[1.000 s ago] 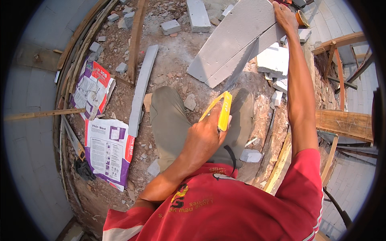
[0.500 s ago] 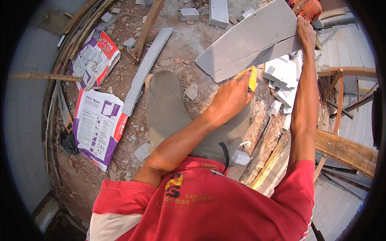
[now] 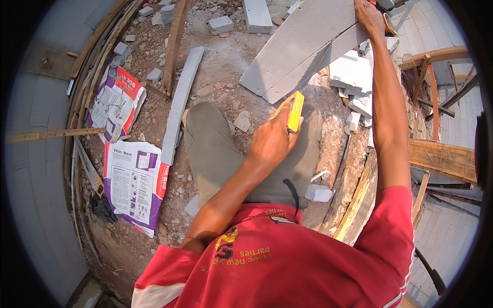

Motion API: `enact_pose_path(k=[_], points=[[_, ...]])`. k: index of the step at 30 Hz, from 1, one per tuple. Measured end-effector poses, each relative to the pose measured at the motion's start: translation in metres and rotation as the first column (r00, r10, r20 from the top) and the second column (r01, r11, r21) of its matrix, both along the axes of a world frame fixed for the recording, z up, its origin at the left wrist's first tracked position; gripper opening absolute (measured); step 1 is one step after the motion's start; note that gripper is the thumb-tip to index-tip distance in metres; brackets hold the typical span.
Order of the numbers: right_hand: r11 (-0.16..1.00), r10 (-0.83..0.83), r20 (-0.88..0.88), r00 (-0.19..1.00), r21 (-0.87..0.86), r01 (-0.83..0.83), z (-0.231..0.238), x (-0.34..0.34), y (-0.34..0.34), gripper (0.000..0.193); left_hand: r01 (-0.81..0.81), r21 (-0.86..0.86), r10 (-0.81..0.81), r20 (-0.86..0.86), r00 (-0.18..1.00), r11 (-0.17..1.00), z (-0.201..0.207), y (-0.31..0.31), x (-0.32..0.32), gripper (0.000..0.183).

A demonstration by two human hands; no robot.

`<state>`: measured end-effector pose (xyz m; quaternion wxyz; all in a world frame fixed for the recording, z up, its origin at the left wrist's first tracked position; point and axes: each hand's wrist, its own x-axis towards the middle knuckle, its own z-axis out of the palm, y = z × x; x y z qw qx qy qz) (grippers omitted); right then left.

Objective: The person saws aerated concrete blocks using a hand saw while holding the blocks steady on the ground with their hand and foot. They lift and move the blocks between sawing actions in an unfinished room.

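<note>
My left hand (image 3: 269, 138) is closed round the yellow handle of a handsaw (image 3: 295, 111), in front of my knees. The saw's blade is seen nearly edge-on by a long cut line in a pale grey lightweight concrete block (image 3: 292, 49); how deep it sits I cannot make out. The block lies tilted at the upper right, its near corner pointing toward my knees. My right hand (image 3: 371, 20) grips the block's far right edge with the arm stretched out, some of its fingers hidden.
White block offcuts (image 3: 352, 74) lie beneath my right arm. Left of my knee are a long grey block strip (image 3: 182, 102), torn paper bags (image 3: 132, 182) and another handsaw (image 3: 92, 172). Timber planks (image 3: 359, 200) and wooden framing (image 3: 441, 159) stand right. Rubble covers the ground.
My left hand has drawn the saw handle back toward me and a little left, away from the block. My right hand keeps its grip on the block. The whole view has shifted slightly.
</note>
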<state>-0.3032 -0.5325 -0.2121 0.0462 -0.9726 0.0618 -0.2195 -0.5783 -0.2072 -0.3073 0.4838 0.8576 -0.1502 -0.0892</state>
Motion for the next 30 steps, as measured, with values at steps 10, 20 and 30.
enact_pose_path(k=[10,20,30], points=[[0.964,0.072,0.075,0.995,-0.262,-0.05,-0.011,0.017,-0.019,0.038,-0.016,-0.077,0.012,-0.05,0.999,0.997,0.003,0.008,-0.01,0.037],[0.995,0.078,0.219,0.973,-0.083,-0.061,-0.019,0.01,-0.011,0.031,0.023,0.071,-0.023,0.002,1.0,0.997,0.007,-0.01,0.02,0.037],[0.975,0.18,0.381,0.907,-0.189,-0.114,-0.029,0.022,-0.026,0.032,0.023,-0.021,-0.023,-0.008,1.0,1.0,0.017,-0.026,0.03,0.032]])
